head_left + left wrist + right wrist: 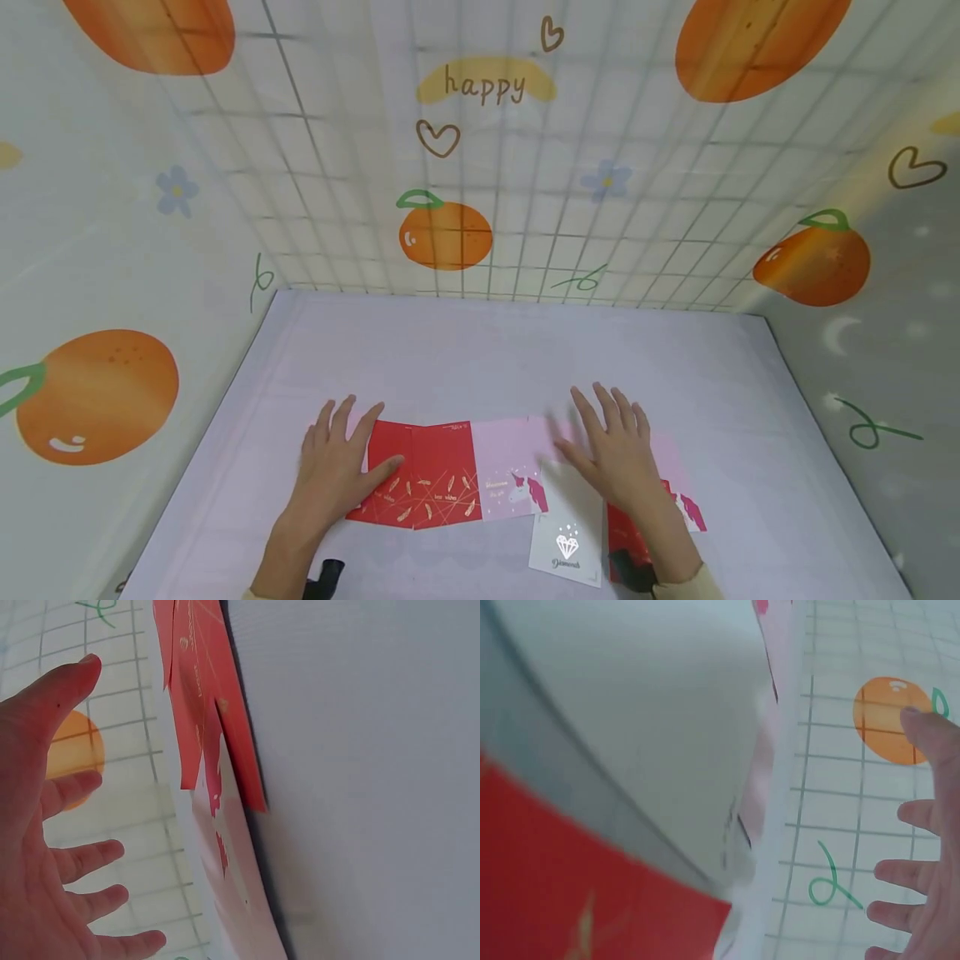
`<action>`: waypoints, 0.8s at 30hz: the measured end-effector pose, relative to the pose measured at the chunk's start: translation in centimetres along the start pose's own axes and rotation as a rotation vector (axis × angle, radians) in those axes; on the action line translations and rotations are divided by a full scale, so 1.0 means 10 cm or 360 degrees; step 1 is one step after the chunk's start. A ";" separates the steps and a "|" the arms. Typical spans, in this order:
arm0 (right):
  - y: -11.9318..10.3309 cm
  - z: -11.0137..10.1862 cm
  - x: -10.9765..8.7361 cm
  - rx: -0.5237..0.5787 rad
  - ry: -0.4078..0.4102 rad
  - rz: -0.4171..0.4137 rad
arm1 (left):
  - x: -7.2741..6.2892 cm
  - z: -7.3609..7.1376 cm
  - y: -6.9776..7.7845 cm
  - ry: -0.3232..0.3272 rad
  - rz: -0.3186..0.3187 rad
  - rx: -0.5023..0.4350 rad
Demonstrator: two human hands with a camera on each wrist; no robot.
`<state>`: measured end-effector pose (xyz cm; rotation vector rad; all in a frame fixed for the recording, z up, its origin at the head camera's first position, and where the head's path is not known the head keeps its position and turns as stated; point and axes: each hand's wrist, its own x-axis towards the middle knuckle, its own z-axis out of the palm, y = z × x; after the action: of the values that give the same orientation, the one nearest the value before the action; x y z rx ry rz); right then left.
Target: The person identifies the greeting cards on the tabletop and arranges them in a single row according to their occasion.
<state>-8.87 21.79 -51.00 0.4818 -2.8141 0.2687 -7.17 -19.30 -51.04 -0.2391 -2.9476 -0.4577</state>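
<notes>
The cards (566, 550) are out on the counter (412, 358), in an overlapping row that runs from beside the left hand (333, 462) to below the right hand (618, 454). Judging by how they lie, the work looks early: spreading them out is done, but they are neither stacked nor evenly squared, so any tidying seems left to do. No card is picked up; the fingers (90, 861) of both hands are spread, released and grasping nothing, though I cannot tell whether the left thumb touches the card beneath it. Counting, there are two hands and two red panels (447, 479) side by side, perhaps one unfolded card or two separate ones. One more red piece (624, 533) lies partly under the right forearm. Two pink unicorn prints show, one (502, 454) beside the red panels and one (692, 512) at the far right. There is one pale diamond card (566, 521), slanting toward the near edge. Overlaps and the right arm hide the exact total.
</notes>
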 end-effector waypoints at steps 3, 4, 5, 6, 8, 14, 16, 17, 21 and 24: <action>-0.05 0.04 0.02 0.0007 -0.0025 -0.0004 | 0.00 0.02 0.01 -0.0004 0.0004 -0.0030; -0.07 0.05 0.03 0.0013 -0.0031 -0.0008 | 0.00 0.02 0.01 -0.0005 0.0004 -0.0037; -0.09 0.06 0.04 0.0022 -0.0038 -0.0013 | 0.00 0.02 0.02 -0.0009 0.0003 -0.0044; -0.10 0.06 0.05 0.0027 -0.0043 -0.0017 | 0.00 0.03 0.02 -0.0012 0.0002 -0.0045; -0.13 0.08 0.07 0.0050 -0.0039 -0.0030 | 0.00 0.03 0.03 -0.0024 -0.0007 -0.0054; -0.22 0.12 0.11 0.0104 -0.0032 -0.0069 | 0.01 0.05 0.06 -0.0071 -0.0021 -0.0080; -0.25 0.13 0.13 0.0125 -0.0058 -0.0070 | 0.01 0.06 0.06 -0.0077 -0.0014 -0.0098; -0.26 0.13 0.13 0.0124 -0.0073 -0.0071 | 0.01 0.07 0.06 -0.0077 -0.0010 -0.0107; -0.32 0.16 0.16 0.0150 -0.0101 -0.0068 | 0.01 0.08 0.07 -0.0094 -0.0007 -0.0146; -0.36 0.19 0.17 0.0200 -0.0105 -0.0063 | 0.01 0.07 0.09 -0.0132 -0.0025 -0.0180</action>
<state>-9.60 17.56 -51.80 0.5830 -2.8597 0.4307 -7.21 -18.20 -51.45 -0.2539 -3.0097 -0.6324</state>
